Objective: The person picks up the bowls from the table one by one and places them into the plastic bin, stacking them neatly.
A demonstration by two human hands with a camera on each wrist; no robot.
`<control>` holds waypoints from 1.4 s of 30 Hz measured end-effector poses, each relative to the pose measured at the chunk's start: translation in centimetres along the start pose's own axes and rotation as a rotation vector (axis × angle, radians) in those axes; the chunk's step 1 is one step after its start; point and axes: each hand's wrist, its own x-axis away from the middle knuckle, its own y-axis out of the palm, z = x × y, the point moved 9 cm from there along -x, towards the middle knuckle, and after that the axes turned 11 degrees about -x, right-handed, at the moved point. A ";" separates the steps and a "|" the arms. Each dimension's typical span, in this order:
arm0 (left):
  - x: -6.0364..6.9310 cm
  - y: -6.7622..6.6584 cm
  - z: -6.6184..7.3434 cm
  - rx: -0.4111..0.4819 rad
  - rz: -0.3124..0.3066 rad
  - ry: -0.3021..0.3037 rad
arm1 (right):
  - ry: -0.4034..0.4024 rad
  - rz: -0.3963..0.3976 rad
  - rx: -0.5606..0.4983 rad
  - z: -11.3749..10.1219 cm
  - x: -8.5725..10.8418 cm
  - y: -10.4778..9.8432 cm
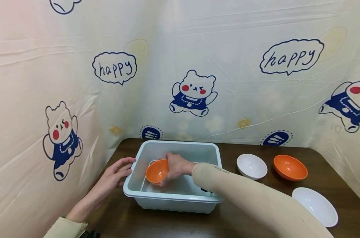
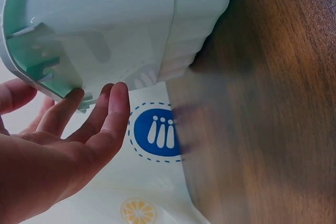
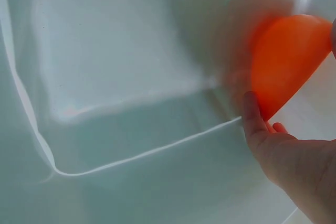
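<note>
Inside a pale blue-green plastic basin, my right hand pinches an orange bowl by its edge. The bowl is tilted, and its hollow faces up in the head view. In the right wrist view, fingers touch the outside of the orange bowl near its rim; part of the hand lies out of frame. My left hand is at the basin's left rim, fingers loosely bent. The left wrist view shows these fingertips against or close to the outer wall of the basin, just under its rim.
Right of the basin on the dark wooden table stand a white bowl, another orange bowl and a white oval dish. A printed curtain encloses the table at the back and sides.
</note>
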 end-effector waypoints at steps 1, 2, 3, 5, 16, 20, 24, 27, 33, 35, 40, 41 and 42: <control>0.0 -0.1 0.0 -0.003 0.001 0.000 | -0.004 0.000 0.000 -0.1 0.1 0.0; 0.0 -0.1 -0.1 -0.004 0.003 -0.002 | -0.005 -0.001 0.000 -0.1 0.1 0.0; 0.0 -0.1 -0.1 -0.004 0.004 -0.003 | -0.006 -0.001 -0.002 -0.2 0.2 0.0; 0.1 -0.2 0.0 -0.007 0.004 -0.003 | -0.007 -0.003 -0.001 -0.1 0.1 0.1; 0.0 -0.2 0.2 -0.020 -0.003 0.004 | -0.022 -0.008 -0.009 -0.3 0.2 0.0; -0.1 -0.2 0.2 -0.021 -0.001 0.007 | -0.025 -0.007 -0.014 -0.5 0.6 -0.1; -0.1 -0.2 0.2 -0.022 0.002 0.003 | -0.030 -0.009 -0.013 -0.6 0.8 -0.1; 0.0 -0.2 0.1 -0.024 0.002 -0.001 | -0.029 -0.012 -0.024 -0.6 0.8 0.0; 0.0 -0.1 0.1 -0.016 0.003 0.003 | -0.024 -0.011 -0.023 -0.4 0.5 0.4; 0.0 -0.1 0.1 -0.014 0.003 0.004 | -0.025 -0.006 -0.015 -0.4 0.6 0.3; 0.1 0.0 0.1 -0.012 0.004 0.003 | -0.026 -0.003 0.007 -0.4 0.6 0.4; 0.1 0.0 0.2 -0.013 0.005 0.002 | -0.028 -0.005 0.012 -0.4 0.6 0.4; 0.1 0.0 0.2 -0.013 0.006 0.000 | -0.029 -0.006 0.017 -0.4 0.6 0.4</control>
